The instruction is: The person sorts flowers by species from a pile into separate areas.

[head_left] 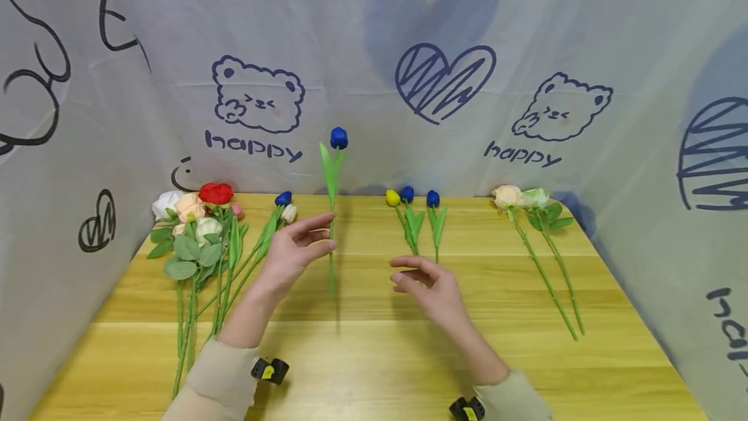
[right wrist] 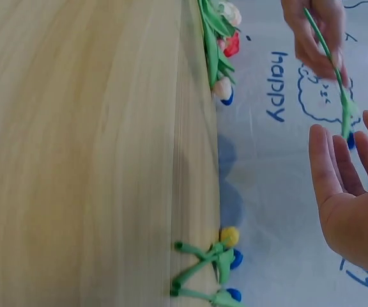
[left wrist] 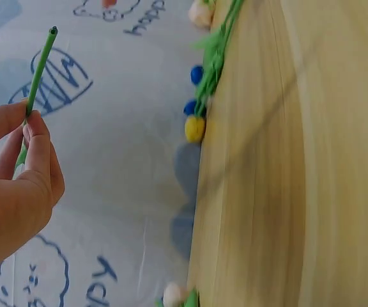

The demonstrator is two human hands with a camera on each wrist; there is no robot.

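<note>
My left hand [head_left: 297, 249] pinches the green stem of a blue tulip [head_left: 339, 138] and holds it upright above the table. In the left wrist view the cut end of that stem [left wrist: 41, 70] sticks out past the thumb and fingertips. My right hand [head_left: 431, 288] hovers to the right, fingers loosely bent and holding nothing. Just beyond it lie a yellow tulip [head_left: 393, 198], a blue tulip [head_left: 407, 194] and another blue tulip [head_left: 433, 199]. The right wrist view shows the right hand [right wrist: 353, 204] with its fingers spread apart.
A heap of flowers at the left of the wooden table [head_left: 362, 369] includes a red flower [head_left: 215, 193], a white tulip [head_left: 289, 214] and a blue tulip [head_left: 283, 199]. Two pale roses, one peach [head_left: 507, 196] and one greenish [head_left: 534, 198], lie at the right. Printed cloth walls surround the table.
</note>
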